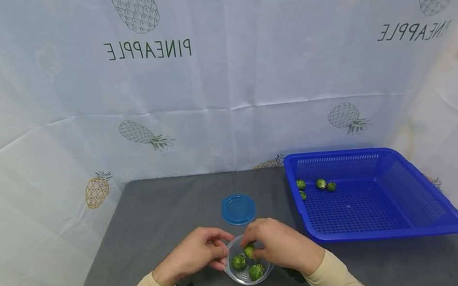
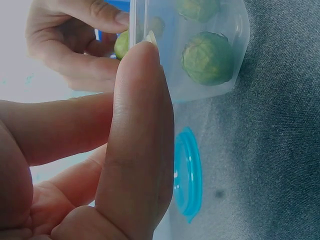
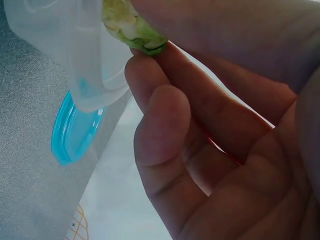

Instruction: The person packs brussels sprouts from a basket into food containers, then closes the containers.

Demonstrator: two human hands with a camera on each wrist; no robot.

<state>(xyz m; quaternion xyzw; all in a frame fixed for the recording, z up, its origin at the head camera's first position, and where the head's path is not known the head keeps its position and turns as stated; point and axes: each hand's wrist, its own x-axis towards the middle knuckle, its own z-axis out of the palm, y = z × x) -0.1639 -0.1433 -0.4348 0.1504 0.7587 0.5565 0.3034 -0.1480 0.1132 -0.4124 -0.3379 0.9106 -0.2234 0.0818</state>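
Observation:
My right hand [image 1: 276, 246] pinches a green Brussels sprout [image 1: 249, 250] between thumb and fingers, over a small clear plastic container [image 1: 243, 281]. In the right wrist view that sprout [image 3: 131, 30] shows by the container's rim. Two more sprouts lie inside the container, one toward the left [image 1: 239, 262] and one toward the near side [image 1: 256, 271]. My left hand [image 1: 198, 252] holds the container's rim at its left side. The left wrist view shows the thumb against the rim, with a sprout [image 2: 207, 59] visible through the wall.
A round blue lid [image 1: 238, 209] lies on the grey table [image 1: 168, 210] just beyond the container. To the right stands a large blue basket [image 1: 391, 234] with several sprouts [image 1: 320, 183] at its left end. A white pineapple-print curtain [image 1: 219, 76] hangs behind the table.

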